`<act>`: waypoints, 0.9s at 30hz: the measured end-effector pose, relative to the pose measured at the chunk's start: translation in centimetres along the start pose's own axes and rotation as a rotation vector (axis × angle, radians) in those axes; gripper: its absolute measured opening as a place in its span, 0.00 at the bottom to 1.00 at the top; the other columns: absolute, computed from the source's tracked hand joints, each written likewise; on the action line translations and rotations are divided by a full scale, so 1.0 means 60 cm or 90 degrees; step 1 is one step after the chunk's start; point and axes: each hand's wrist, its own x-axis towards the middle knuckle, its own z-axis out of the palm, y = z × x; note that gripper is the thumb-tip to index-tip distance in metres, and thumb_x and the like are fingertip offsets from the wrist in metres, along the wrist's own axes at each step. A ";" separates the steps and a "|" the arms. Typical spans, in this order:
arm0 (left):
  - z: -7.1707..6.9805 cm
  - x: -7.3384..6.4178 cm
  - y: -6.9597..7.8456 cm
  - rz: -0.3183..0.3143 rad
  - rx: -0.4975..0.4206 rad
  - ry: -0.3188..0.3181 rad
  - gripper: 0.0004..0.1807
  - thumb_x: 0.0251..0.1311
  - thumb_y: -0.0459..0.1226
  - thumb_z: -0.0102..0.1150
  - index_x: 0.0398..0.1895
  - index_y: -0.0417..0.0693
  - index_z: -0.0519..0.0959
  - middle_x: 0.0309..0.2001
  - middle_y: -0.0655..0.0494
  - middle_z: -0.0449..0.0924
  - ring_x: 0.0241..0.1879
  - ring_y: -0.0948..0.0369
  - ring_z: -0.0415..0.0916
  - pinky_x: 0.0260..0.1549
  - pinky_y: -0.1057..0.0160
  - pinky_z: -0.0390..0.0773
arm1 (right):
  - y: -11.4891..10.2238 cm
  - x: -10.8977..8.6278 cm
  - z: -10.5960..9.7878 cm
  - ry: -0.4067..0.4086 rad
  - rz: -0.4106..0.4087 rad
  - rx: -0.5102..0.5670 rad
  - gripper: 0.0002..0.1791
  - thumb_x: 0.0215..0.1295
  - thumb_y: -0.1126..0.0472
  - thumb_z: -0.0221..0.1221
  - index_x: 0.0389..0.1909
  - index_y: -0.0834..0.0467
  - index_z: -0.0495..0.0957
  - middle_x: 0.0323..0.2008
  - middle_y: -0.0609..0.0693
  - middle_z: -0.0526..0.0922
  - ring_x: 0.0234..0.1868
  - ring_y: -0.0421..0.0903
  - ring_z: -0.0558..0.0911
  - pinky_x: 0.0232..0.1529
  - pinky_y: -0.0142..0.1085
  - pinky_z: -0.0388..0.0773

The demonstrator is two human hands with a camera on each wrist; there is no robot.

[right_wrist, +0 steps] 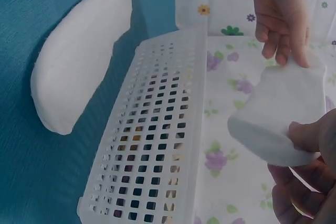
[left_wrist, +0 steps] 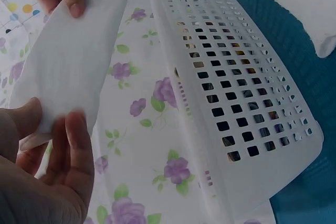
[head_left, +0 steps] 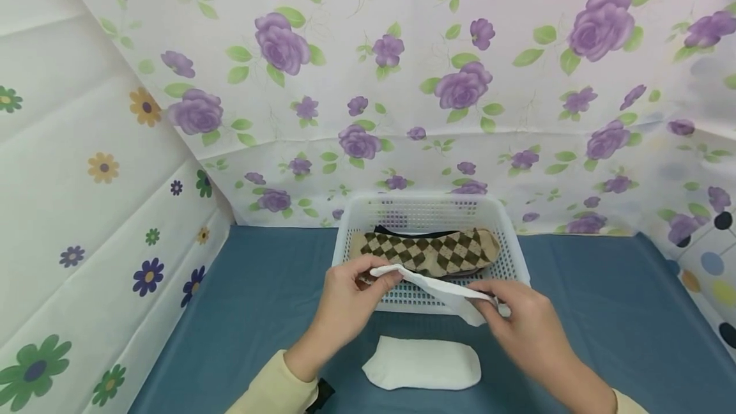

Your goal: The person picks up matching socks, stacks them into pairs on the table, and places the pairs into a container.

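Note:
Between both hands a white sock (head_left: 437,287) is stretched out in the air over the basket's near rim. My left hand (head_left: 352,296) pinches one end between thumb and fingers; my right hand (head_left: 520,321) pinches the other end. In the left wrist view the sock (left_wrist: 73,51) shows its broad flat side. A second white sock (head_left: 422,363) lies flat on the blue table just in front of the basket. Behind the hands, an argyle sock (head_left: 428,251) in beige and dark brown lies in the white plastic basket (head_left: 512,235).
The basket has perforated walls and stands near the back of the blue table (head_left: 276,286). A dark edge shows behind the argyle sock. Flowered sheets (head_left: 356,69) hang at the back and sides of the table.

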 end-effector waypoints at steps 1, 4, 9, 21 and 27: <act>-0.002 0.001 0.000 0.003 0.010 0.009 0.06 0.55 0.52 0.63 0.33 0.67 0.82 0.35 0.65 0.79 0.30 0.66 0.77 0.25 0.66 0.79 | 0.001 0.000 0.000 0.000 -0.002 0.008 0.14 0.52 0.60 0.68 0.39 0.41 0.81 0.32 0.36 0.83 0.26 0.32 0.77 0.23 0.27 0.75; -0.005 0.002 -0.001 -0.003 0.009 0.027 0.06 0.55 0.51 0.63 0.33 0.65 0.83 0.42 0.64 0.77 0.36 0.67 0.77 0.29 0.67 0.80 | 0.004 0.001 0.000 -0.004 -0.005 0.029 0.11 0.57 0.57 0.65 0.40 0.40 0.80 0.27 0.33 0.80 0.17 0.30 0.68 0.18 0.25 0.67; -0.010 0.004 -0.004 -0.043 -0.042 0.007 0.06 0.56 0.47 0.63 0.35 0.61 0.83 0.37 0.61 0.82 0.33 0.62 0.81 0.28 0.65 0.81 | 0.009 0.000 0.001 -0.010 -0.010 0.041 0.07 0.60 0.53 0.62 0.39 0.38 0.78 0.22 0.29 0.75 0.15 0.29 0.63 0.16 0.24 0.63; -0.021 0.004 -0.010 -0.057 -0.022 0.005 0.12 0.56 0.55 0.59 0.31 0.61 0.83 0.20 0.56 0.77 0.18 0.57 0.73 0.16 0.63 0.74 | 0.014 -0.003 0.003 -0.003 -0.002 0.039 0.05 0.58 0.47 0.63 0.30 0.33 0.76 0.11 0.32 0.63 0.11 0.31 0.57 0.13 0.22 0.56; -0.029 0.006 -0.009 -0.022 0.016 0.024 0.10 0.57 0.53 0.59 0.29 0.63 0.83 0.22 0.60 0.75 0.22 0.62 0.69 0.19 0.66 0.69 | 0.016 0.002 -0.001 0.006 -0.008 0.032 0.06 0.58 0.47 0.63 0.27 0.33 0.75 0.12 0.33 0.62 0.12 0.31 0.57 0.14 0.25 0.58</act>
